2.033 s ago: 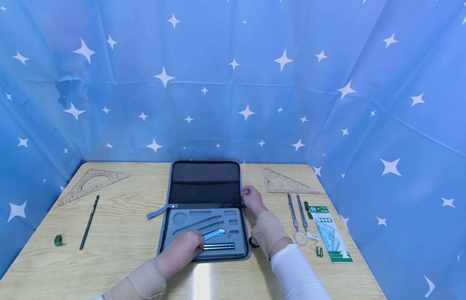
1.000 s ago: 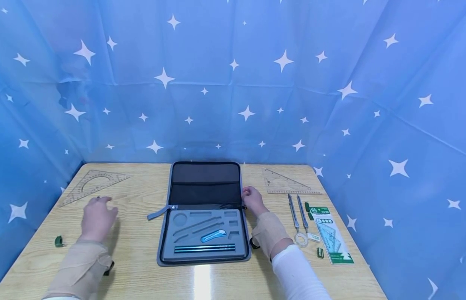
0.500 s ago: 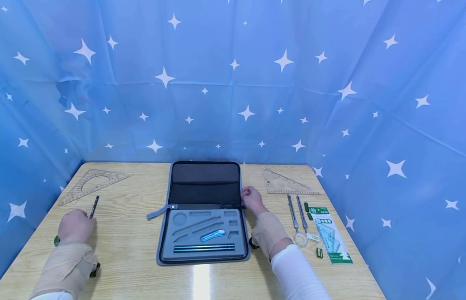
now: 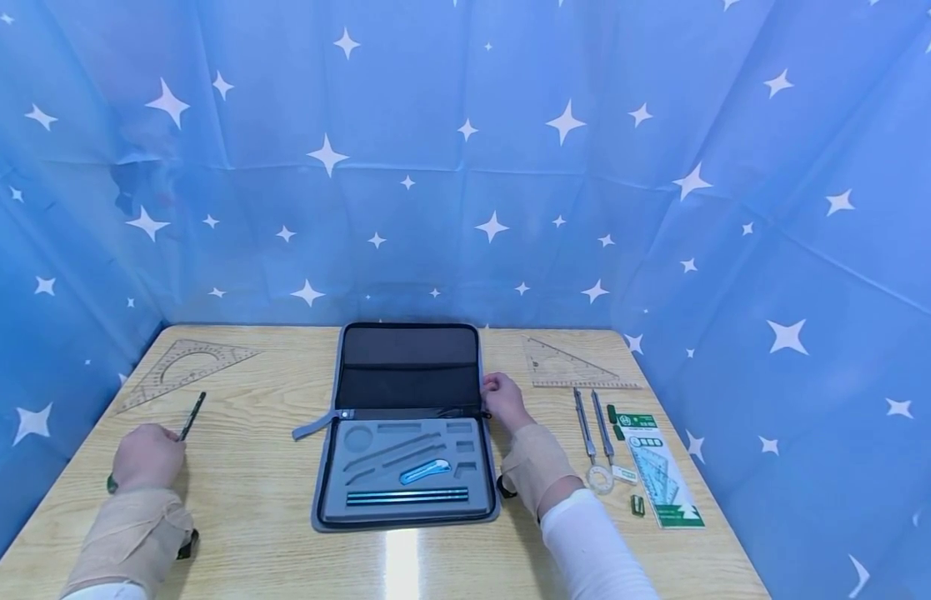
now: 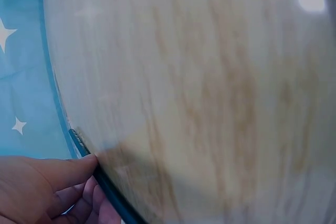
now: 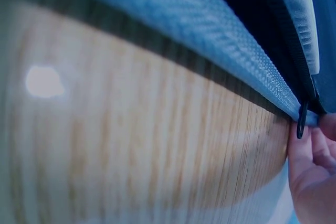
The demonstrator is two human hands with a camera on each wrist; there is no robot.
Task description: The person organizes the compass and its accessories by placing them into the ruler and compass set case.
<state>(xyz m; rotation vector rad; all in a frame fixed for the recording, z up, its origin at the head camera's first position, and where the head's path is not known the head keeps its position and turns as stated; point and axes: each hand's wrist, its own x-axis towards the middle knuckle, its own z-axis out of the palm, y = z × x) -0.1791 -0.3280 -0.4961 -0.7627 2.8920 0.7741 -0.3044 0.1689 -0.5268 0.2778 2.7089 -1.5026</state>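
At the left of the table, my left hand (image 4: 147, 457) pinches a dark green pencil (image 4: 193, 415) between thumb and fingers. The left wrist view shows the thumb on the pencil (image 5: 113, 195), its lower part running out of frame. My right hand (image 4: 504, 398) grips the right edge of the open zip case (image 4: 408, 343) near the hinge. Up close, the right wrist view has the fingers around the case's fabric edge (image 6: 247, 72), beside a black zipper pull (image 6: 302, 120). Dark pencils (image 4: 407, 497) and a blue utility knife (image 4: 425, 472) lie in the grey foam insert (image 4: 360, 508).
A clear set square (image 4: 172, 377) lies at the back left, another (image 4: 570, 377) at the back right. Two metal compass-like tools (image 4: 585, 425), a white eraser (image 4: 624, 474), a green sharpener (image 4: 637, 505) and a green-white packet (image 4: 660, 471) are on the right. A strap (image 4: 311, 428) sticks out leftward.
My left hand has left the foam insert, moved to the table's left side and taken hold of the pencil, whose far end has swung slightly right. My right hand has stayed at the case edge.
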